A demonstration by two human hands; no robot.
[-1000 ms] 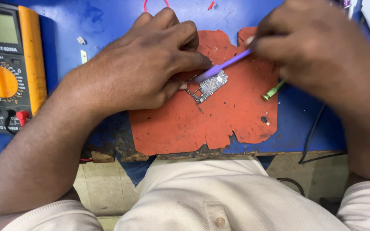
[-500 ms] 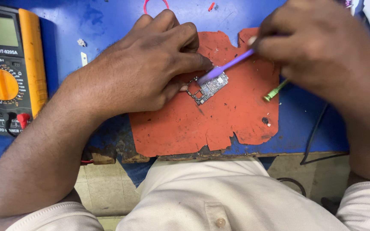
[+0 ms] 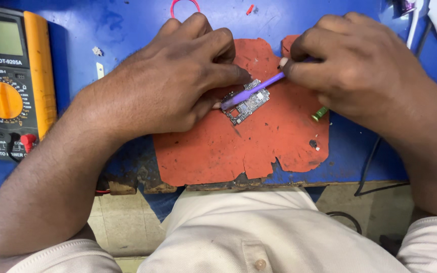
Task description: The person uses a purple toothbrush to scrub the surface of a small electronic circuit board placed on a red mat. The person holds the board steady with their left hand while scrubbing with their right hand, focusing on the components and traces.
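Left hand (image 3: 173,76) pins the small board (image 3: 247,101) on the red mat (image 3: 259,146), right hand (image 3: 352,63) grips a purple tool (image 3: 251,91) touching it (light, stiff, likely fragile; best held by its edges)

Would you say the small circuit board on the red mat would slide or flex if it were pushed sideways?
The circuit board is thin and flat, so probably light and apt to slide; the left hand pins one edge. It looks rigid rather than floppy. Its exposed chips suggest fragility under the purple tool held by the right hand.
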